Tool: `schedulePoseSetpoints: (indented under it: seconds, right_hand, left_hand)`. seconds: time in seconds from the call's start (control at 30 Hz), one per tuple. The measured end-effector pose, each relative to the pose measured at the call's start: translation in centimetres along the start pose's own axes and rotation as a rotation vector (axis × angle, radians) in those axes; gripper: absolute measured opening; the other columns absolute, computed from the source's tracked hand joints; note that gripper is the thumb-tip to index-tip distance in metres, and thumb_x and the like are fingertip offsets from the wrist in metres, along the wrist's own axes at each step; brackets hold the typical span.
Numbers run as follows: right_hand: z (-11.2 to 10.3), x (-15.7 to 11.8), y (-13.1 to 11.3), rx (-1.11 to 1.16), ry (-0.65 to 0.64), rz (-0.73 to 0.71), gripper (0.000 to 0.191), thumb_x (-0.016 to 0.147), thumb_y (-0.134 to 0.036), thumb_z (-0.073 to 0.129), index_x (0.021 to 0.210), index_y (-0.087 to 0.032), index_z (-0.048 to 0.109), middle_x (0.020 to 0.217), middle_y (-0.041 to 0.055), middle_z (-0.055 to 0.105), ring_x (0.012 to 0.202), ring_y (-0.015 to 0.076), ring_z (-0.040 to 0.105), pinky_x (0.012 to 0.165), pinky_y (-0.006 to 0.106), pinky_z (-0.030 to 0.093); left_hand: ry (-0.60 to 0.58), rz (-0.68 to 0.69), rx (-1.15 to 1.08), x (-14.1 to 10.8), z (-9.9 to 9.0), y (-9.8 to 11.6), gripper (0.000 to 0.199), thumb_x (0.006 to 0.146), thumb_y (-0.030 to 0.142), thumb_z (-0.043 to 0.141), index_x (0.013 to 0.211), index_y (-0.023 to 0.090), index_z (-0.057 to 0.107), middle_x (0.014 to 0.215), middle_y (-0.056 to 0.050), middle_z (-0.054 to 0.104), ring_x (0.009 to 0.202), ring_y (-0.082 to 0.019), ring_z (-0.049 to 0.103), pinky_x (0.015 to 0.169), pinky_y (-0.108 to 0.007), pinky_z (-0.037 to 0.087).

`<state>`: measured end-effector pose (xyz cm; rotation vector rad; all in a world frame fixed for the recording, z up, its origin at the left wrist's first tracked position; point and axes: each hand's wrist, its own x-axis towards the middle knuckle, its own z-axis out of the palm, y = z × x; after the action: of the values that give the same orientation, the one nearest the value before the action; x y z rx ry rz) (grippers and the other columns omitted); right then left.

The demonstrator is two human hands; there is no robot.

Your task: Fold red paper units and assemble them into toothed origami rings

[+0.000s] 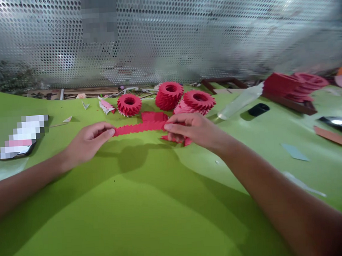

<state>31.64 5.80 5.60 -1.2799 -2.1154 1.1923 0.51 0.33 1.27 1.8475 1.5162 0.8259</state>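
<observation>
A long strip of red folded paper units (139,128) with a jagged edge stretches across the green tabletop (112,212). My left hand (89,143) pinches its left end. My right hand (192,129) grips it further along, over a loose red piece (174,139) and below a red block of folded paper (154,116). Behind the hands stand several round rings of red folded paper, including one on the left (129,104), a taller one (169,95) and one on the right (199,102).
A clear plastic bottle (240,102) lies to the right, near a black object (258,109). Stacked red paper (284,87) sits at the far right. Small folded paper triangles (106,106) lie back left. A blurred phone (22,137) lies left. Perforated metal sheeting (165,35) stands behind.
</observation>
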Motion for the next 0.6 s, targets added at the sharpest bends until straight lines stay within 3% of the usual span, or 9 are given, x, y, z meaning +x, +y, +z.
schedulePoseSetpoints:
  seconds: [0.13,0.27,0.37,0.47,0.6]
  right_hand:
    - [-1.9,-0.4,-0.2,-0.185,-0.369,0.057,0.046,0.08,-0.062,0.067,0.098,-0.02,0.077,0.104,0.0073,0.076,0.091,0.0216,0.069,0.078,0.032,0.05]
    - [-0.8,-1.0,-1.1,-0.254,-0.454,0.086,0.053,0.082,-0.064,0.064,0.117,-0.026,0.073,0.123,0.0054,0.071,0.109,0.0261,0.066,0.089,0.034,0.049]
    - [2.2,-1.1,-1.7,-0.111,-0.57,0.085,0.053,0.088,-0.062,0.057,0.12,-0.021,0.067,0.11,0.0073,0.074,0.089,0.0197,0.07,0.078,0.031,0.052]
    - [4.4,-1.2,-1.8,-0.053,-0.642,0.056,0.047,0.091,-0.061,0.053,0.104,-0.017,0.065,0.09,0.0048,0.075,0.067,0.0132,0.067,0.067,0.027,0.05]
    - [3.8,-1.0,-1.1,-0.051,-0.629,0.047,0.043,0.094,-0.057,0.052,0.102,-0.016,0.063,0.08,0.003,0.072,0.058,0.0105,0.063,0.063,0.026,0.048]
  left_hand:
    - [-0.16,0.027,0.044,-0.4,0.3,0.2,0.047,0.092,0.062,0.049,0.096,0.019,0.068,0.068,0.001,0.06,0.051,-0.011,0.045,0.045,-0.022,0.029]
    - [-0.29,0.061,0.114,-1.1,1.1,1.2,0.049,0.094,0.061,0.046,0.1,0.018,0.07,0.071,-0.002,0.066,0.05,-0.012,0.047,0.045,-0.023,0.029]
    - [-0.355,0.088,0.143,-1.8,2.1,2.2,0.048,0.095,0.058,0.045,0.107,0.018,0.069,0.071,-0.003,0.068,0.051,-0.014,0.052,0.046,-0.023,0.034]
    - [-0.375,0.139,0.177,-2.3,2.7,2.9,0.045,0.096,0.052,0.046,0.123,0.02,0.064,0.093,-0.007,0.075,0.067,-0.018,0.065,0.056,-0.025,0.046]
    - [-0.291,0.261,0.406,-2.3,2.3,2.4,0.059,0.096,0.058,0.044,0.14,0.019,0.052,0.092,-0.008,0.075,0.065,-0.018,0.065,0.057,-0.027,0.048]
